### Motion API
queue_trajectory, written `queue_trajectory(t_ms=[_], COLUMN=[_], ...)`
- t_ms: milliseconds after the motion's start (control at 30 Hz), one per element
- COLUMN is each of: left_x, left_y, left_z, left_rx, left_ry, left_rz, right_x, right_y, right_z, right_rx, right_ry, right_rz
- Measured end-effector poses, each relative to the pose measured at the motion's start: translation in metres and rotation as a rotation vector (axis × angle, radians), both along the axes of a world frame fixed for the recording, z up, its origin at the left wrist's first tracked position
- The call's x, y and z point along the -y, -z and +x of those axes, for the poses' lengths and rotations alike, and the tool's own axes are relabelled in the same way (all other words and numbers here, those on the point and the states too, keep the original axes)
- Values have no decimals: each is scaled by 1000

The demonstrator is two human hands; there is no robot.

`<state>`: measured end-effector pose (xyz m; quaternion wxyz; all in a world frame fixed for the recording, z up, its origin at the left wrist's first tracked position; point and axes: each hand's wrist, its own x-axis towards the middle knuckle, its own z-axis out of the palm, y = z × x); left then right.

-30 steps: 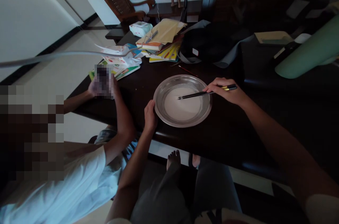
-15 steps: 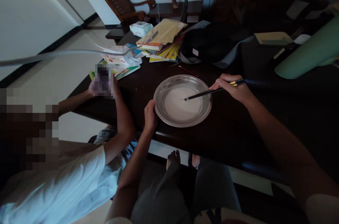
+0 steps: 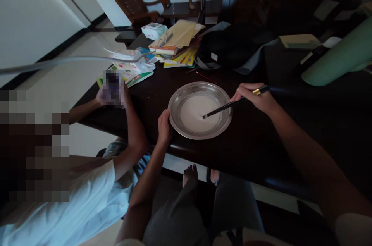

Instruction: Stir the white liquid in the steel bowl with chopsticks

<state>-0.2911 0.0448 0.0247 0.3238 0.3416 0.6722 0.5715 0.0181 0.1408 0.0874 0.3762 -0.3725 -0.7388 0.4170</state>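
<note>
Steel plate [image 3: 190, 133] gripped by left hand [image 3: 164, 126], right hand [image 3: 255, 97] pinching chopsticks [image 3: 229, 105] (books [image 3: 171, 50] piled behind).

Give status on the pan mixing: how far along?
Done: white liquid already lies in the metal pan and looks even, no lumps visible. In hand: the right hand holds the chopsticks with tips in the liquid; the left hand holds the pan's rim. Left: likely little, though the dim view hides fine lumps; chopsticks not yet lifted out.
</note>
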Motion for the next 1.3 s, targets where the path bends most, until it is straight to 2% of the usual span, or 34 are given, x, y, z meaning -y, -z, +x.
queue_trajectory(t_ms=[67, 133, 300, 433, 533, 633, 733, 900, 967, 1067, 1133, 1300], left_x=[0, 0, 1, 1, 1, 1, 1, 1, 1, 0, 0, 1], left_y=[0, 0, -1, 0, -1, -1, -2, -1, 0, 0, 0, -1], left_z=[0, 0, 0, 0, 0, 0, 0, 0, -1, -1, -1, 0], left_rx=[-21, -37, -34, -21, -17, -18, -28, -31, -32, -34, -28, -28], left_ry=[7, 11, 3, 6, -3, -1, 9, 6, 5, 9, 4, 10], left_rz=[17, 34, 31, 27, 19, 24, 34, 29, 26, 25, 22, 25], right_x=[1, 1, -1, 2, 3, 0, -1, 2, 0, -4, -4, 1], right_y=[4, 8, 3, 1, 5, 6, 3, 7, 10, 9, 6, 6], right_z=[-4, -7, -2, -3, -8, -5, 0, -6, -7, -2, 1, -5], right_rx=[33, 74, 40, 14, 74, 86, 44, 74, 92, 43, -4, 33], right_ry=[-66, -70, 90, -14, -53, 38, 101, -67, -65, 40, 62, -71], right_rz=[12, 58, 90, 40, 83, 118, 83, 38, 58, 69, 37, -11])
